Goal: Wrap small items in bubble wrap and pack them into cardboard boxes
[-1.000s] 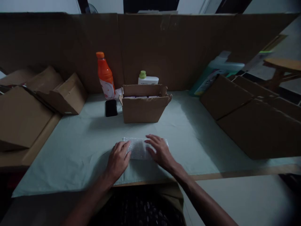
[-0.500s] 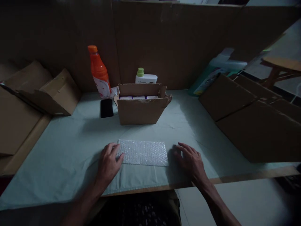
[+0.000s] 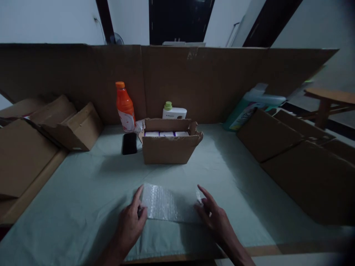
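Observation:
A clear bubble wrap sheet [image 3: 161,202] lies across the green cloth in front of me, between my hands. My left hand [image 3: 129,221] grips its left edge, thumb at the near side and index finger toward the far corner. At the opposite end my right hand [image 3: 213,214] has the right edge between thumb and fingers, with the index finger stretched forward. That end of the sheet looks bent upward and shows almost see-through. Just beyond stands a small open cardboard box [image 3: 166,150], holding several white packs with purple edges [image 3: 166,134].
Behind the box are an orange bottle [image 3: 125,107], a white bottle with a green cap [image 3: 174,112] and a black phone [image 3: 129,143]. A teal bottle [image 3: 244,109] leans at right. Cardboard boxes [image 3: 302,173] flank both sides, and a cardboard wall [image 3: 208,81] borders the back.
My right hand has moved in to the bubble wrap's right edge and taken hold of it, and that end has bent up. My left hand has closed on the left edge. The view has tilted upward.

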`<action>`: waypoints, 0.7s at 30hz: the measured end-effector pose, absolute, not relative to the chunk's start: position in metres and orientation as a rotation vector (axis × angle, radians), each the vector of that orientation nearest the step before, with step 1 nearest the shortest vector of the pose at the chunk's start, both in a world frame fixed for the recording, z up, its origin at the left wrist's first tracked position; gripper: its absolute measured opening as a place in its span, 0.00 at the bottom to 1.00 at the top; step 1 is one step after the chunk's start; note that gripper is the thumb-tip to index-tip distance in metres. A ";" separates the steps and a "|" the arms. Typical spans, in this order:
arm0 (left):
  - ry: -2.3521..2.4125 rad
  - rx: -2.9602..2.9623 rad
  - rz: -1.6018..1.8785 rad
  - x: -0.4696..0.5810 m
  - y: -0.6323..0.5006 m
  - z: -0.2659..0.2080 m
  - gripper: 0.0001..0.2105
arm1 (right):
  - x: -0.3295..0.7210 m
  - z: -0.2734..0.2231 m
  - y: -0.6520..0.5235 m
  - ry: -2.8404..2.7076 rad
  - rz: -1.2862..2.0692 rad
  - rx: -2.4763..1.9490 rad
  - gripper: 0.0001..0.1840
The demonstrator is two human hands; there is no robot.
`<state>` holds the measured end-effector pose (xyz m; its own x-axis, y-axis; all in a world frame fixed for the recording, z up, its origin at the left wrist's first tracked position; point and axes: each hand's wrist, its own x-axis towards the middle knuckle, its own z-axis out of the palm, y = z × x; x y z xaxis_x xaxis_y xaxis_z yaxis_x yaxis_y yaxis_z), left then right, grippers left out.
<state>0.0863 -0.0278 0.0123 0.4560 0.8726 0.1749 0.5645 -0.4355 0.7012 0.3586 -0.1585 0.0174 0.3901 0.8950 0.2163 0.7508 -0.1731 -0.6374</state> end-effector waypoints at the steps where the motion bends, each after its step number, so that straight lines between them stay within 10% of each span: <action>1: 1.102 2.162 0.748 0.085 -0.025 0.021 0.25 | 0.360 0.028 -0.156 -1.439 0.290 -1.937 0.26; 11: 0.715 2.578 1.666 0.125 0.077 0.176 0.14 | 0.398 0.197 -0.054 -1.482 -0.317 -1.616 0.16; 21: 1.018 2.814 0.223 0.175 0.176 0.220 0.12 | 0.445 0.218 0.066 -2.026 0.037 -2.309 0.20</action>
